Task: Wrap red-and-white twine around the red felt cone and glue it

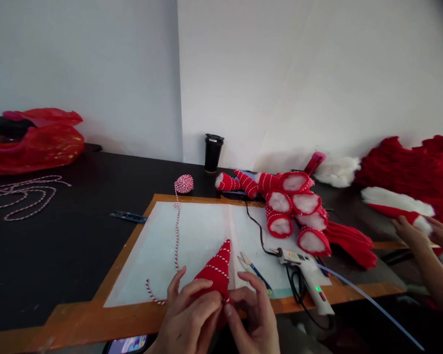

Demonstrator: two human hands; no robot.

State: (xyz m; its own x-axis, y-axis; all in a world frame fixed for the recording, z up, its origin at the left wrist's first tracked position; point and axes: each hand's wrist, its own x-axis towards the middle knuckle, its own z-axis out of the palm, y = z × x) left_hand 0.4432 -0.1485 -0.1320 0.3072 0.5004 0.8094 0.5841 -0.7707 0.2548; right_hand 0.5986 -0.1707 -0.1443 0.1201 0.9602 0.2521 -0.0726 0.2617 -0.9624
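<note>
A red fabric cone (217, 268) wound with red-and-white twisted cord is between my hands at the table's front edge, its tip pointing away from me. My left hand (192, 312) grips the cone's lower left side. My right hand (251, 312) has thumb and fingers closed at the cone's lower right, where a bit of cord shows. The cord (176, 231) runs from a ball of cord (184, 184) down towards my left hand, and a loose end sticks out left of that hand. Beside the cone lie thread snips (256, 273) with a blue handle. The cone's base is hidden by my fingers.
Several stuffed red cones (280, 201) are piled at the back right. A white glue gun (306, 275) with a black cable and a glue stick lies right. Blue snips (128, 217) and a black cup (213, 153) stand farther off. Another person's hands (413, 236) hold a red-and-white piece.
</note>
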